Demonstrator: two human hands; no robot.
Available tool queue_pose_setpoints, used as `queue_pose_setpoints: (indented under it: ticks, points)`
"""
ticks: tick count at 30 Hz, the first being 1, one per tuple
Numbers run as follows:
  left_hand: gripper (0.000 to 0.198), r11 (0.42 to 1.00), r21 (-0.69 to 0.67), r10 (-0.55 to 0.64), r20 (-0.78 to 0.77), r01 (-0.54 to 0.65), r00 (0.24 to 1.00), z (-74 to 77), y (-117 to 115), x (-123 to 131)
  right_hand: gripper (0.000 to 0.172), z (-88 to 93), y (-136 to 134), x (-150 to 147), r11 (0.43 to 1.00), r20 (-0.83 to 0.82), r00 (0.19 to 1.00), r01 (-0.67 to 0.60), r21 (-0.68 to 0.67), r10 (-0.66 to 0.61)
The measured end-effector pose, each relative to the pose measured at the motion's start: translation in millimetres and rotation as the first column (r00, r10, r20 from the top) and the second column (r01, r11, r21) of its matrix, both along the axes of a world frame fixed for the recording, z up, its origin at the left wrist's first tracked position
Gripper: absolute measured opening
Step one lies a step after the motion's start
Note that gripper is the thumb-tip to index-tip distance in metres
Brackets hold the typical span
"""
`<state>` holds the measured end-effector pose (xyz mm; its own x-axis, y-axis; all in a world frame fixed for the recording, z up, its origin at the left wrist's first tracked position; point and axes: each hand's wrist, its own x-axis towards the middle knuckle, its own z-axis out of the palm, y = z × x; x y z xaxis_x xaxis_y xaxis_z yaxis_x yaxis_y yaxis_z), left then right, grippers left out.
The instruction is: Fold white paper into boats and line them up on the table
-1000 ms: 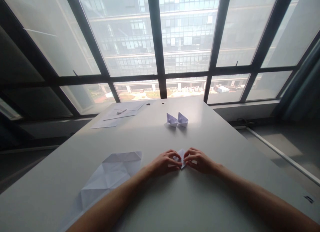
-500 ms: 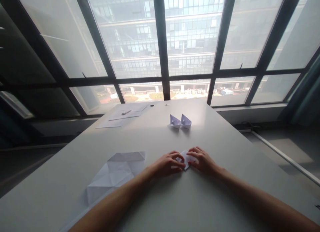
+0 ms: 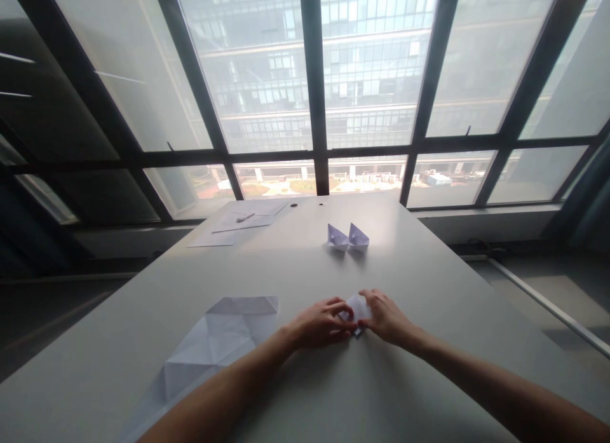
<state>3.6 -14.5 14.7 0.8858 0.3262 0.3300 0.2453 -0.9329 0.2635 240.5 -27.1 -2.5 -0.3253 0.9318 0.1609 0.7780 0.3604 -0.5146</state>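
While both hands meet over it, the small folded paper point(image 3: 356, 308) lies on the pale counter point(image 3: 429, 284) right in front of the person, pinched from either side: the left hand point(image 3: 320, 323) has its fingertips closed on the paper's near-left edge, and the right hand point(image 3: 387, 317) presses down on its right half with fingers curled over it. From the head camera, the only view there is, the piece looks small against the fingers, so I judge the main risk is a crooked crease; if one hand slides while the other pushes, the layers could shift and the fold set off-line, or the thin paper could tear at a corner. The smooth counter top could also let the piece skid. How many layers sit under the fingers I cannot tell, since the hands cover most of it. To the left, touching the left forearm, lies a large creased sheet point(image 3: 219, 341), unfolded and flat. Farther back stand two finished paper boats point(image 3: 347, 238) side by side, well apart from the hands. At the far left corner rest loose flat sheets point(image 3: 238, 225) with a small pen-like object point(image 3: 245, 217) on top. Nothing stands between the hands and their paper.
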Motion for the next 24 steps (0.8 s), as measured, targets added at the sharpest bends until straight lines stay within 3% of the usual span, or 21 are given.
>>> queue_pose_setpoints:
  ticks: [3,6,9,11,14,17,19,24]
  points:
    - [0.027,0.998,0.068,0.006,-0.028,-0.004,1.0,-0.6,-1.4,1.1,0.057,2.4,9.2,-5.4,0.996,0.008,0.998,0.07,-0.06,-0.069]
    - [0.027,0.996,0.078,0.036,-0.032,-0.033,0.999,-2.5,-0.7,0.1,0.047,5.1,16.9,-8.8,0.99,-0.025,0.996,0.081,-0.113,-0.084]
    - [0.017,0.992,-0.013,0.123,0.054,-0.123,0.991,-7.5,2.4,-1.4,0.042,8.8,21.2,-11.3,0.963,-0.161,0.981,0.063,-0.263,-0.108]
    - [0.012,0.967,-0.125,0.242,0.158,-0.224,0.957,-11.9,5.5,-1.4,0.046,12.3,22.9,-13.3,0.934,-0.309,0.94,0.026,-0.356,-0.144]
    - [0.02,0.855,-0.367,0.487,0.322,-0.367,0.812,-16.8,11.4,-0.1,0.034,17.9,25.1,-17.4,0.921,-0.525,0.847,-0.131,-0.366,-0.087]
    - [0.043,0.68,-0.662,0.651,0.349,-0.314,0.674,-17.1,17.8,-0.5,0.019,20.4,28.0,-23.4,0.912,-0.643,0.766,-0.27,-0.308,0.01]
    - [0.047,0.597,-0.761,0.663,0.29,-0.254,0.69,-15.7,21.1,-2.7,0.018,19.7,30.2,-27.6,0.916,-0.677,0.735,-0.287,-0.281,0.023]
    - [0.044,0.549,-0.804,0.645,0.236,-0.226,0.726,-13.8,22.8,-10.8,0.018,15.6,36.7,-33.7,0.896,-0.711,0.702,-0.34,-0.286,0.04]
